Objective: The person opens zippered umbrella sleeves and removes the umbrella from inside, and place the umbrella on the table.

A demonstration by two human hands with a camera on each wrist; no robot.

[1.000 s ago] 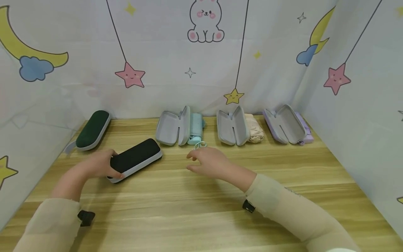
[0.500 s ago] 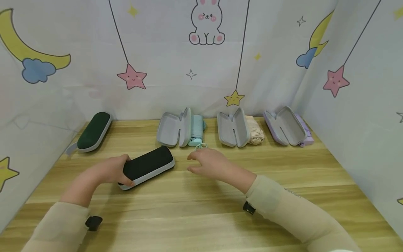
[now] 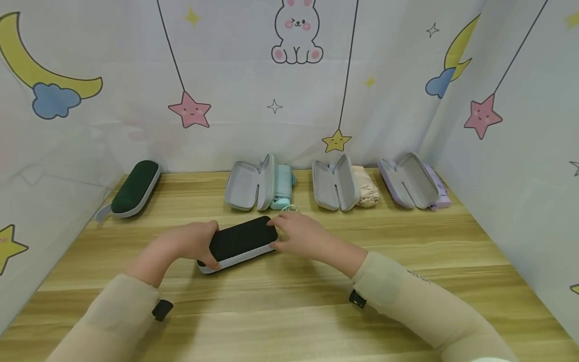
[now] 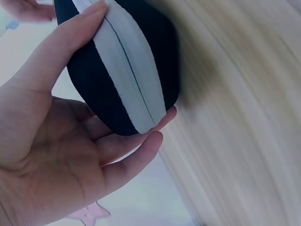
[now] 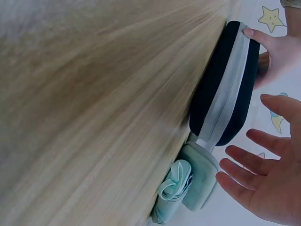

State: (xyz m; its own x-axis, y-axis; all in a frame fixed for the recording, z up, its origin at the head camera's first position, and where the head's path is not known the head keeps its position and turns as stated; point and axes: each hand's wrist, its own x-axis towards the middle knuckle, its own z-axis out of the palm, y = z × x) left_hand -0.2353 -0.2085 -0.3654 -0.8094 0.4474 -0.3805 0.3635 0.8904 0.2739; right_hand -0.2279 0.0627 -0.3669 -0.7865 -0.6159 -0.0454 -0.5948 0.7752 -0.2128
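Note:
A black zippered hard case (image 3: 244, 239) with a pale grey zipper band is closed, low over the middle of the table. My left hand (image 3: 193, 242) grips its left end, thumb on the near side; the left wrist view shows the thumb lying on the zipper band (image 4: 129, 61). At the other end is my right hand (image 3: 302, 234), fingers loosely spread around the corner. In the right wrist view, the fingers (image 5: 251, 162) are spread and a small gap separates them from the case (image 5: 225, 84); whether any fingertip touches it I cannot tell.
A dark green closed case (image 3: 135, 188) lies at the back left. Along the back stand opened cases with grey linings: one beside a teal folded umbrella (image 3: 283, 183), one by a beige folded bundle (image 3: 366, 186), and a lilac one (image 3: 409, 181). A printed curtain (image 3: 235, 75) encloses the table.
My left hand has carried the black case rightward and slightly toward me, up to my right hand. The right hand has stayed almost in place.

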